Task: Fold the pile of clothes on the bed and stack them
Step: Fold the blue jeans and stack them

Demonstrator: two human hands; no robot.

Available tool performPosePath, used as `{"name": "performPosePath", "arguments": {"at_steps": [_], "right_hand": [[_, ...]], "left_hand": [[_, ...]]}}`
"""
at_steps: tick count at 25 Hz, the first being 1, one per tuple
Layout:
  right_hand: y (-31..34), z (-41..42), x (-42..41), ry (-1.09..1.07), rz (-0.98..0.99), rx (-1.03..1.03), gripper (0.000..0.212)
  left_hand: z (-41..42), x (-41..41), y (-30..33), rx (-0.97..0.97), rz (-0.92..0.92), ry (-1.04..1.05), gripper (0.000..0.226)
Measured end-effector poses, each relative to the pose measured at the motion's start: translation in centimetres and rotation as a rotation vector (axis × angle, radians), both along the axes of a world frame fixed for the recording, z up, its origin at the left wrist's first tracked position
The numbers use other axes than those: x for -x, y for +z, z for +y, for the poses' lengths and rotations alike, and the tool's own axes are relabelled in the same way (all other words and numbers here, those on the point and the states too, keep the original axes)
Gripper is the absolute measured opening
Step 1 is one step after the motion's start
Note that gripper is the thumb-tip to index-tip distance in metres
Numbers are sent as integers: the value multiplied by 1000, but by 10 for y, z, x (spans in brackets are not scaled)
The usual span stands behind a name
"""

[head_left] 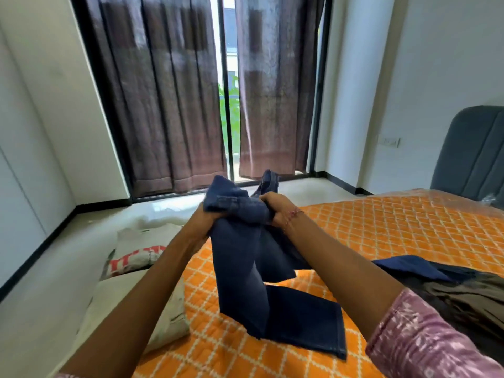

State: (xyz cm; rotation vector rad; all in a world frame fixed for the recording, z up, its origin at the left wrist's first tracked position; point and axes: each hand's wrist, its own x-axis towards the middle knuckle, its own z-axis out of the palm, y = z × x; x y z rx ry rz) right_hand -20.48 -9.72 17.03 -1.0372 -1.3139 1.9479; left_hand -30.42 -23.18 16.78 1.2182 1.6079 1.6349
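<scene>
At the far left a white wall (41,126) runs down to a pale floor (54,257). Just beside the bed's left edge lie two light-coloured cloth bundles: a whitish one with red lettering (136,255), and nearer the camera a plain off-white one (169,317) resting against the mattress side. Behind, two brown pleated curtains (152,105) hang over a dark-framed window, with a narrow gap between them. One bed with an orange quilted cover in a white diamond pattern (368,230) fills the lower middle and right. The left hand (207,216) is closed around the bunched top of one pair of dark blue denim jeans (240,268); the right hand (275,208) clenches the same waist end just beside it. The jeans are lifted above the bed, and their two legs hang down with the hems lying on the cover. To the right, a small pile of dark clothes (463,290), navy and olive-brown, sits on the bed. At the far right stands one grey padded headboard (471,154).
</scene>
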Motion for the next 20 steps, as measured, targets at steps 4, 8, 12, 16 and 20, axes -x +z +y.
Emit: {"name": "performPosePath", "arguments": {"at_steps": [4,8,12,16,20], "right_hand": [[21,-16,31,32,21,-121,16],[61,-51,43,260,9,-360,35],[83,-73,45,344,106,-444,35],[87,-65,21,437,203,-364,23],[89,-29,10,302,42,-577,25]], "left_hand": [[-55,54,7,-8,-380,-543,60],[-83,103,2,-109,-389,58,28],[-95,110,-21,166,-167,66,48],[-104,73,-14,195,-478,-329,30],[-72,37,-28,252,147,-256,56]]}}
